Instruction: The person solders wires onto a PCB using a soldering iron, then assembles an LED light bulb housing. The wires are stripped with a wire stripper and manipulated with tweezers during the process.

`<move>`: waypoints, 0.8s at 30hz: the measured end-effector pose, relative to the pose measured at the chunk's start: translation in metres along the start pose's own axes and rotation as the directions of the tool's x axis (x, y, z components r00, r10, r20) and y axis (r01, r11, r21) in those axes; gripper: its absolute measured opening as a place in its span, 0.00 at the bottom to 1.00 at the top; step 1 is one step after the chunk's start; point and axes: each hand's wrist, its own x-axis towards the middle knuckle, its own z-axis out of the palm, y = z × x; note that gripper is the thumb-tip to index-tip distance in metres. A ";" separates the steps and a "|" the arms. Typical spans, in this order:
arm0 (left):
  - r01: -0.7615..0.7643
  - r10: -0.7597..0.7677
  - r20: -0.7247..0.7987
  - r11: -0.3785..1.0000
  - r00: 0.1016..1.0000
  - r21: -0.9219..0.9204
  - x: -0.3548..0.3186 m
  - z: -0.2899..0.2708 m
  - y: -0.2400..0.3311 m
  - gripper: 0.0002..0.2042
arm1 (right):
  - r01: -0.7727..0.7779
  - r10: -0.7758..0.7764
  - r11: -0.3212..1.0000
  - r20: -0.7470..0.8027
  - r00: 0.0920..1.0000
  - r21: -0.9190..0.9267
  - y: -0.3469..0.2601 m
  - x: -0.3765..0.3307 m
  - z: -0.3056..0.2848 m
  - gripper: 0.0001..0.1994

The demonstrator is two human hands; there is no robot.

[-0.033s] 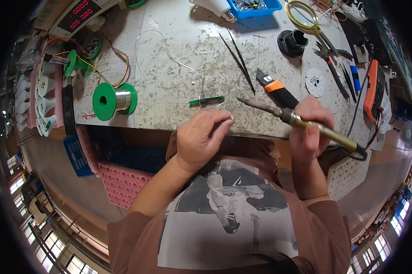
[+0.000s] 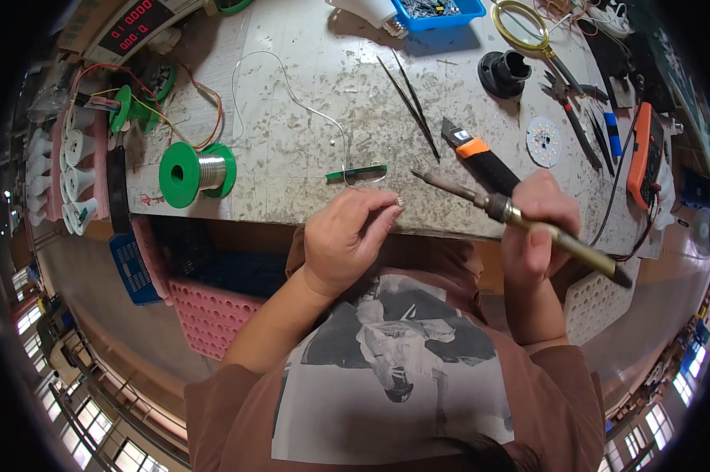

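My left hand [image 2: 344, 236] is closed at the table's front edge, pinching a small whitish connector-like piece [image 2: 400, 202] between thumb and forefinger. Just beyond those fingertips lies a narrow green circuit board [image 2: 358, 171]. A thin silvery wire [image 2: 311, 109] loops across the table to it. My right hand [image 2: 539, 228] is wrapped round a soldering iron [image 2: 559, 228]. The iron's dark tip points left over the table, apart from the board and the pinched piece. At the left, a green spool [image 2: 179, 175] carries solder wire.
Black tweezers [image 2: 410, 108] and a utility knife [image 2: 477, 153] lie beyond the iron. Farther right are a round LED board [image 2: 544, 142], pliers [image 2: 567, 106], an orange multimeter [image 2: 644, 157] and a magnifying glass [image 2: 521, 27]. A blue bin [image 2: 441, 22] stands at the back; white lamp housings [image 2: 78, 181] line the left.
The soldering iron and my right hand have shifted slightly right and toward me. The red display at the far left reads differently. My left hand has stayed in place.
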 end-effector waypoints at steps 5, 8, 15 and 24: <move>0.035 -0.035 -0.004 0.999 0.999 -0.013 0.000 -0.001 0.001 0.07 | 0.200 -0.131 0.961 0.323 0.937 -0.190 -0.028 0.013 -0.008 0.11; 0.046 -0.046 0.003 0.999 0.999 -0.022 0.001 0.000 0.001 0.07 | 0.270 -0.190 0.940 0.342 0.920 -0.206 -0.031 0.009 -0.001 0.09; 0.053 -0.053 -0.007 0.999 0.999 -0.011 0.000 0.001 0.001 0.07 | 0.260 -0.163 0.937 0.367 0.916 -0.233 -0.032 0.009 0.003 0.09; 0.030 -0.030 -0.013 1.000 0.999 0.001 0.002 0.000 0.002 0.07 | 0.263 -0.156 0.936 0.391 0.907 -0.235 -0.032 0.010 0.002 0.08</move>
